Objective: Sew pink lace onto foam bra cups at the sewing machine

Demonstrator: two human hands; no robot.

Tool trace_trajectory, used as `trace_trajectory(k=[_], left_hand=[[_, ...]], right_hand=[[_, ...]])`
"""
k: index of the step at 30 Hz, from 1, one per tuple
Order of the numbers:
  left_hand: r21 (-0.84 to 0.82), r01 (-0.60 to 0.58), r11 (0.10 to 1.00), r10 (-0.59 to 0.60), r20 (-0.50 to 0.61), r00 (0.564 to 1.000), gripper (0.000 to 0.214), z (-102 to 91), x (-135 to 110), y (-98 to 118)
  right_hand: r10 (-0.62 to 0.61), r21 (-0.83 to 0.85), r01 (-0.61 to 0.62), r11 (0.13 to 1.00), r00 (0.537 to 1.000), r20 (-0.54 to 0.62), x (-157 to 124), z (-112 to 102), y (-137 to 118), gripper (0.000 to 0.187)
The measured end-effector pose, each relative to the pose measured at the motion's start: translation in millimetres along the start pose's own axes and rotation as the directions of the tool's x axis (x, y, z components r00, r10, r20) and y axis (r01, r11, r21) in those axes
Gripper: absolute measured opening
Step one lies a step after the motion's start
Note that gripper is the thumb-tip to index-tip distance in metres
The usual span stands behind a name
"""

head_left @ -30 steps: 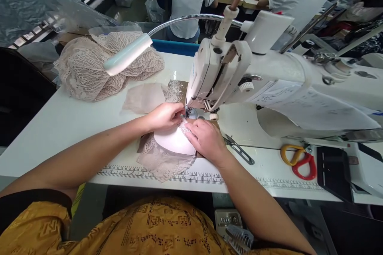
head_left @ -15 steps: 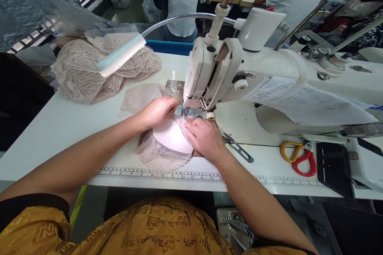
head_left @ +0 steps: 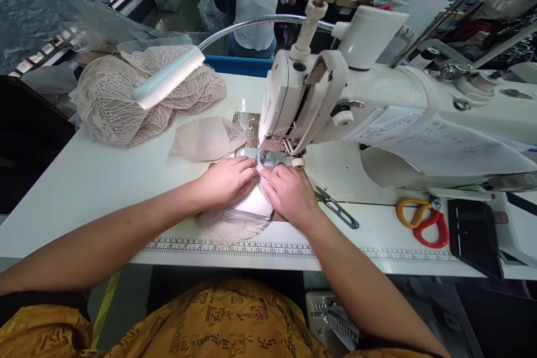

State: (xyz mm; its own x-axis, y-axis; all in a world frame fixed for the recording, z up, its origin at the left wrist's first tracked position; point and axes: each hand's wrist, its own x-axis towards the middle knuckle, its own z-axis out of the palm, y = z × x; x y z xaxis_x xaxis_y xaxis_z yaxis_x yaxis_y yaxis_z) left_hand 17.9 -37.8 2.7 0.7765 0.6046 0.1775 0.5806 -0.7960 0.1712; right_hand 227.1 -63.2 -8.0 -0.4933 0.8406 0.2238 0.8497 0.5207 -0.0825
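Note:
A beige lace bra cup (head_left: 235, 228) with a smooth white pad (head_left: 257, 202) lies below the needle of a white sewing machine (head_left: 280, 103). My left hand (head_left: 226, 182) presses over its upper left part, fingers close together and fingertips near the presser foot (head_left: 264, 158). On the right, my right hand (head_left: 289, 193) grips the lace edge, its fingertips close to those of my left hand. The two hands hide much of the cup and the lace at the needle.
A separate sheer beige piece (head_left: 201, 139) lies behind my left hand, with a lace pile (head_left: 121, 98) and lamp (head_left: 168, 77) beyond. Black thread snips (head_left: 338, 210), red-and-yellow-handled scissors (head_left: 432, 226) and a black phone-like slab (head_left: 474, 238) lie right. Co-workers (head_left: 255, 0) sit ahead.
My left hand has gone from a raised, curled grip at the cup's top to lying lower and flatter over it. The lace at left is now folded under or covered. My right hand stays nearly in place.

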Motion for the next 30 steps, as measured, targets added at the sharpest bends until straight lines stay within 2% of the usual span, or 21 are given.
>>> trace_trajectory(k=[8, 12, 15, 17, 19, 21, 24, 27, 30], left_hand=[[0.017, 0.022, 1.000, -0.022, 0.029, 0.999, 0.046, -0.5, -1, -3], [-0.101, 0.044, 0.994, -0.037, 0.076, 0.996, 0.040, -12.3, 7, -6], [-0.154, 0.189, 0.970, -0.174, 0.105, 0.979, 0.035, -21.8, 18, -9], [-0.112, 0.308, 0.945, -0.289, 0.159, 0.944, 0.029, -25.0, 26, -10], [-0.088, 0.372, 0.924, -0.344, 0.236, 0.909, 0.021, -26.4, 32, -11], [-0.133, 0.376, 0.917, -0.328, 0.286, 0.900, 0.014, -27.1, 37, -13], [-0.262, 0.328, 0.908, -0.256, 0.274, 0.927, 0.004, -27.6, 40, -16], [-0.457, 0.360, 0.813, -0.252, 0.282, 0.926, 0.009, -25.4, 40, -20], [-0.702, 0.405, 0.586, -0.226, 0.338, 0.914, 0.021, -19.1, 42, -24]], right_hand=[[0.024, -0.013, -0.024, 1.000, 1.000, 0.019, 2, 0, -1, 0.030], [0.020, -0.019, -0.020, 1.000, 1.000, 0.010, 2, 0, 0, 0.030], [-0.007, 0.003, 0.007, 1.000, 1.000, 0.011, 2, 0, -1, 0.029], [-0.029, 0.021, 0.028, 0.999, 0.999, 0.022, 2, -1, -1, 0.028], [-0.049, 0.029, 0.048, 0.998, 0.998, 0.031, 2, -2, -1, 0.028], [-0.061, 0.030, 0.060, 0.998, 0.998, 0.034, 2, -2, -2, 0.028], [-0.062, 0.030, 0.061, 0.998, 0.997, 0.036, 3, -2, -2, 0.027], [-0.067, 0.023, 0.066, 0.998, 0.997, 0.032, 3, -2, -2, 0.026], [-0.069, 0.019, 0.069, 0.997, 0.997, 0.021, 3, -2, -2, 0.025]])
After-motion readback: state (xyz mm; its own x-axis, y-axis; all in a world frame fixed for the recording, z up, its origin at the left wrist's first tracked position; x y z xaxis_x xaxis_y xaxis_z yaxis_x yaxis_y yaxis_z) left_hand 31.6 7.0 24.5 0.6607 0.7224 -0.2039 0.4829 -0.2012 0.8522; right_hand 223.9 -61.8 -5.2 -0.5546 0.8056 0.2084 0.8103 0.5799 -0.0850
